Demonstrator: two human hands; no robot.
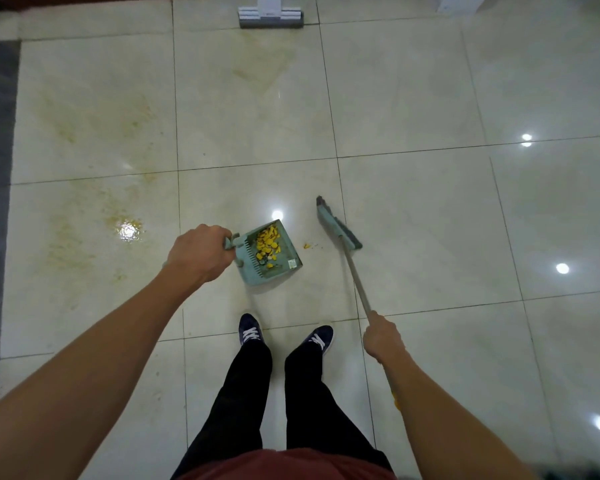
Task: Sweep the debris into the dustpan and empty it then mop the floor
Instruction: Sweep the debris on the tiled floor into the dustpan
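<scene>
The debris [268,245] lies in the dustpan [270,252], the broom [340,227] to its right, the mop [271,16] far ahead.

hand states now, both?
Left hand: grips the teal plastic dustpan's handle.
Right hand: grips the grey broom pole.

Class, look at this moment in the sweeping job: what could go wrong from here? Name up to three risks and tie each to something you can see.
1. The dustpan, held by the left hand, is full of yellow debris; tilting it could spill the load.
2. A few crumbs lie outside the pan, apart from the broom in the right hand, and may be missed.
3. The wet patch looks slippery.
</scene>
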